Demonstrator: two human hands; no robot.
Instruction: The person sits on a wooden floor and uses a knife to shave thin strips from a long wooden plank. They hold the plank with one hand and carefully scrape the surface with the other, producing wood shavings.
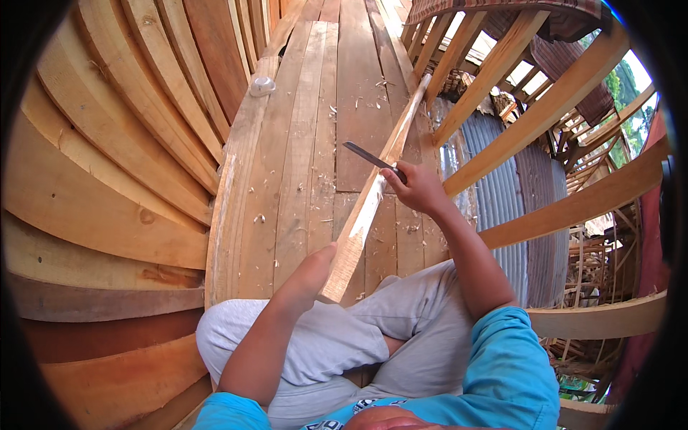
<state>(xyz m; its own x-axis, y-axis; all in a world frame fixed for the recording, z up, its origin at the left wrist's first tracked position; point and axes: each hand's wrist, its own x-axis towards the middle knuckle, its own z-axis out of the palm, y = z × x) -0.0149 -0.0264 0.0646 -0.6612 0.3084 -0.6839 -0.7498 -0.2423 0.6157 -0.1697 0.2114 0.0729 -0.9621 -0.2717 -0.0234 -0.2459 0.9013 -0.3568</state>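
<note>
A long squared wooden pole slants away from my lap across the floor, its far end by the railing on the right. Pale, freshly cut wood shows along much of its upper face. My left hand holds the pole near its close end; most of its fingers are hidden behind my wrist and the wood. My right hand is closed around the handle of a knife. The dark blade points to the far left and crosses over the pole around its middle.
Curled shavings lie scattered over the plank floor. A white cup-like object sits at the far left beside the board wall. On the right, slanting wooden slats form an open railing, with corrugated metal sheets beyond.
</note>
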